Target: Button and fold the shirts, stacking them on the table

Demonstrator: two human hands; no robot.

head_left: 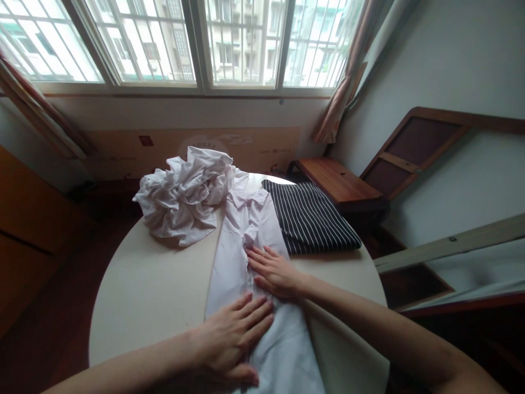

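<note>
A white collared shirt (229,262) lies lengthwise down the middle of the round table, folded into a long narrow strip with its collar at the far end. My left hand (235,339) rests flat on its near part, fingers spread and pointing to the far right. Farther up, my right hand (274,272) presses on the shirt near its middle, palm down with the fingers stretched out to the left. Neither hand grips anything. The shirt's near end runs out of the bottom of the view.
On the pale round table (151,295), a crumpled heap of white cloth (184,191) lies at the far left. Black-and-white striped folded fabric (311,216) sits right of the collar. A wooden stand (336,178) is beyond the table's right edge, below barred windows (241,44).
</note>
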